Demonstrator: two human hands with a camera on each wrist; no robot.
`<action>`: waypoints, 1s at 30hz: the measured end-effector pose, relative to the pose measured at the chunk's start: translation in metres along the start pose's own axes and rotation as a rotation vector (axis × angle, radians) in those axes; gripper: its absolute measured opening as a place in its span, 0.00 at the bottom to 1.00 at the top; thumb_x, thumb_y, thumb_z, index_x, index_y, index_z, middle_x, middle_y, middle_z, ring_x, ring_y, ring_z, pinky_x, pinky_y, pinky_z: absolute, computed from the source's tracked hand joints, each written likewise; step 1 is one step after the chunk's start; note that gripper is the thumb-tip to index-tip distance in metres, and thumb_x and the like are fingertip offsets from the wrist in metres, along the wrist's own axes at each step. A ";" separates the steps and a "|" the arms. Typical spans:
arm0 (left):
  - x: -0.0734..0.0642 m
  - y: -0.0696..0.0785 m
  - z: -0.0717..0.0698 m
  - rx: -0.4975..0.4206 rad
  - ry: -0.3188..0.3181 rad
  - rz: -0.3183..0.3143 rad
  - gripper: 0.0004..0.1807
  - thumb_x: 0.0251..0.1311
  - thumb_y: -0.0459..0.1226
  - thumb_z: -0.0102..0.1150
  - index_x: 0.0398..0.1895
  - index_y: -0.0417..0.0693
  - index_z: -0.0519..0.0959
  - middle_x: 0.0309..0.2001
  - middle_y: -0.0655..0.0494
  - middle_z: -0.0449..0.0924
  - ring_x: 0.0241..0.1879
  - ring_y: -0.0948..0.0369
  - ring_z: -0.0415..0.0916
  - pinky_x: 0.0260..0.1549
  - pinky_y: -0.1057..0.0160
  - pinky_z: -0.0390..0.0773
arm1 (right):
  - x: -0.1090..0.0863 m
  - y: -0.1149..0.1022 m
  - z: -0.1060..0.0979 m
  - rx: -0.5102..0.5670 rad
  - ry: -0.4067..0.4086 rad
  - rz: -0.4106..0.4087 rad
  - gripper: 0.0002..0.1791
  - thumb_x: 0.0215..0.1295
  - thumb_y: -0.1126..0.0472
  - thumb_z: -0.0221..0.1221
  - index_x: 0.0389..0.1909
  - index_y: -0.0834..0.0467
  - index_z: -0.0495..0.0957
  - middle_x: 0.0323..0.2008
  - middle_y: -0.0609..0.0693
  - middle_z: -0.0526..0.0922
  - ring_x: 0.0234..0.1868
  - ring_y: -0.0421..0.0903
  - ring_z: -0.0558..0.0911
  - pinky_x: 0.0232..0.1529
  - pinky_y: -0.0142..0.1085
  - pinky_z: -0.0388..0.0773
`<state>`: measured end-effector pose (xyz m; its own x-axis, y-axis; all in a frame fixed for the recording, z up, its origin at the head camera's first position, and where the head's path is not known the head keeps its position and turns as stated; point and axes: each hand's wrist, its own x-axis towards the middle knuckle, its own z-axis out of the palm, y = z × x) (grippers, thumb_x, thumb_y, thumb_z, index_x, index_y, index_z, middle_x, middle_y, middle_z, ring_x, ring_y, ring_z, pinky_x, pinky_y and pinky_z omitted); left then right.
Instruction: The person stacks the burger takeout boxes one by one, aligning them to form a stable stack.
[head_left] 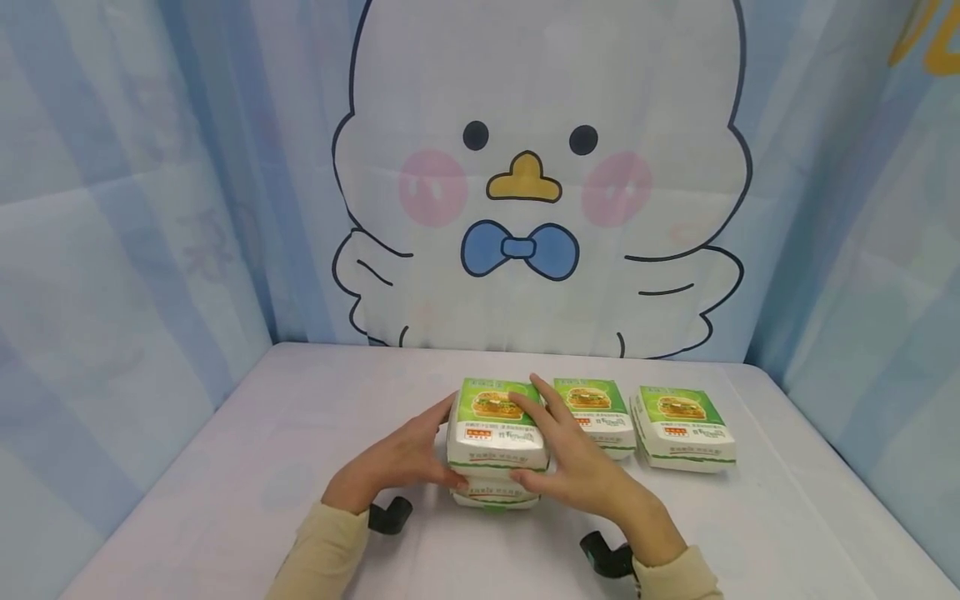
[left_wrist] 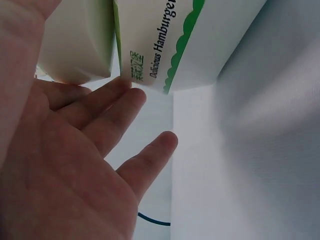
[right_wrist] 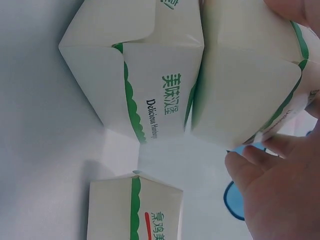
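Observation:
Two white-and-green hamburger boxes are stacked at the middle of the table, the upper box (head_left: 491, 450) over the lower box (head_left: 497, 495). From the left, my left hand (head_left: 397, 458) holds the upper box, its thumb at the near lower edge. My right hand (head_left: 588, 471) grips the same box from the right, thumb low in front, fingers spread along the top and side. In the right wrist view, the upper box (right_wrist: 240, 85) sits tilted against the lower box (right_wrist: 160, 95). The left wrist view shows the left fingertips (left_wrist: 132, 95) at the boxes' sides.
Two more hamburger boxes lie to the right, a middle box (head_left: 600, 421) close beside the right hand and a far-right box (head_left: 686, 429). A white cloth covers the table (head_left: 337, 387). A curtain (head_left: 525, 308) with a cartoon bird hangs behind it.

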<state>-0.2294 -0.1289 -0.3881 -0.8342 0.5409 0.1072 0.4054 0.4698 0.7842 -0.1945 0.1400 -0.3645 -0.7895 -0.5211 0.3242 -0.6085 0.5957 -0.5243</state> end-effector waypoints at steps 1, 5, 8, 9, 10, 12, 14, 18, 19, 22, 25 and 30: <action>0.000 0.000 0.000 0.002 -0.002 -0.009 0.68 0.32 0.45 0.85 0.78 0.64 0.50 0.74 0.62 0.60 0.76 0.54 0.55 0.72 0.41 0.58 | 0.000 0.000 0.000 -0.002 0.000 -0.003 0.49 0.57 0.46 0.68 0.77 0.40 0.53 0.80 0.52 0.41 0.76 0.63 0.56 0.65 0.64 0.67; -0.006 0.003 -0.005 0.011 -0.009 -0.075 0.73 0.33 0.48 0.85 0.80 0.56 0.43 0.78 0.55 0.53 0.78 0.51 0.50 0.73 0.40 0.54 | 0.000 -0.001 0.001 -0.005 0.005 -0.002 0.50 0.56 0.47 0.69 0.77 0.40 0.52 0.80 0.52 0.40 0.77 0.62 0.54 0.66 0.65 0.65; -0.011 0.007 -0.011 0.013 -0.016 -0.125 0.76 0.34 0.51 0.84 0.81 0.52 0.37 0.79 0.51 0.47 0.79 0.50 0.46 0.73 0.38 0.53 | 0.000 -0.002 0.000 0.005 0.005 0.010 0.52 0.55 0.47 0.70 0.77 0.40 0.52 0.80 0.51 0.38 0.78 0.62 0.51 0.66 0.66 0.64; -0.013 0.009 -0.013 0.011 -0.020 -0.127 0.77 0.34 0.52 0.83 0.81 0.52 0.36 0.80 0.50 0.46 0.79 0.49 0.45 0.73 0.37 0.53 | -0.001 -0.003 0.000 0.009 0.005 0.015 0.52 0.54 0.47 0.71 0.77 0.40 0.52 0.80 0.50 0.38 0.78 0.62 0.50 0.67 0.66 0.63; -0.014 0.010 -0.015 0.008 -0.023 -0.124 0.77 0.35 0.52 0.83 0.81 0.51 0.34 0.80 0.50 0.44 0.79 0.49 0.44 0.73 0.37 0.53 | -0.001 -0.003 -0.001 0.011 0.005 0.019 0.52 0.54 0.46 0.71 0.77 0.41 0.52 0.80 0.50 0.38 0.78 0.62 0.50 0.67 0.66 0.63; -0.016 0.013 -0.018 -0.007 -0.030 -0.101 0.77 0.36 0.52 0.83 0.80 0.53 0.33 0.80 0.51 0.42 0.79 0.51 0.43 0.73 0.39 0.53 | -0.002 -0.003 -0.002 0.007 0.013 0.024 0.52 0.54 0.43 0.71 0.77 0.41 0.52 0.80 0.50 0.37 0.78 0.63 0.51 0.66 0.67 0.63; -0.015 0.015 -0.019 -0.014 -0.028 -0.067 0.77 0.36 0.52 0.82 0.80 0.54 0.32 0.81 0.52 0.41 0.80 0.52 0.42 0.74 0.42 0.54 | -0.002 -0.003 -0.004 0.001 0.030 0.022 0.53 0.54 0.41 0.70 0.77 0.41 0.52 0.80 0.50 0.38 0.77 0.63 0.52 0.66 0.68 0.64; -0.013 0.019 -0.017 -0.026 -0.003 -0.018 0.75 0.39 0.53 0.81 0.80 0.58 0.33 0.81 0.55 0.39 0.80 0.55 0.41 0.74 0.45 0.55 | -0.004 0.000 -0.012 -0.016 0.092 -0.015 0.52 0.55 0.43 0.70 0.77 0.42 0.52 0.80 0.51 0.40 0.77 0.63 0.54 0.65 0.68 0.64; -0.012 0.019 -0.016 -0.026 0.005 -0.013 0.74 0.39 0.54 0.80 0.80 0.60 0.33 0.81 0.56 0.39 0.80 0.55 0.41 0.74 0.45 0.56 | -0.005 0.001 -0.015 -0.019 0.107 -0.021 0.52 0.56 0.45 0.70 0.77 0.43 0.52 0.80 0.51 0.41 0.77 0.63 0.53 0.65 0.69 0.63; -0.010 0.021 -0.013 -0.044 0.022 -0.013 0.72 0.41 0.54 0.79 0.80 0.62 0.35 0.81 0.58 0.39 0.80 0.56 0.40 0.74 0.45 0.56 | -0.009 0.005 -0.023 -0.033 0.146 -0.026 0.50 0.57 0.48 0.69 0.77 0.45 0.52 0.80 0.52 0.42 0.77 0.62 0.53 0.64 0.69 0.63; -0.010 0.021 -0.010 -0.059 0.033 -0.018 0.71 0.41 0.54 0.78 0.80 0.62 0.36 0.81 0.58 0.39 0.80 0.56 0.41 0.74 0.44 0.56 | -0.013 0.010 -0.032 -0.050 0.157 0.008 0.49 0.59 0.48 0.68 0.78 0.45 0.52 0.80 0.51 0.40 0.77 0.62 0.52 0.64 0.70 0.63; -0.008 0.020 -0.008 -0.071 0.048 -0.012 0.69 0.42 0.53 0.78 0.80 0.62 0.36 0.81 0.59 0.39 0.80 0.56 0.41 0.74 0.46 0.57 | -0.020 0.017 -0.044 -0.100 0.155 0.077 0.49 0.60 0.46 0.68 0.77 0.43 0.52 0.80 0.50 0.38 0.77 0.64 0.50 0.64 0.71 0.61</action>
<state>-0.2175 -0.1293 -0.3682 -0.8562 0.5011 0.1257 0.3695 0.4241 0.8268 -0.1931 0.1873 -0.3453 -0.8320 -0.3762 0.4078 -0.5450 0.6920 -0.4735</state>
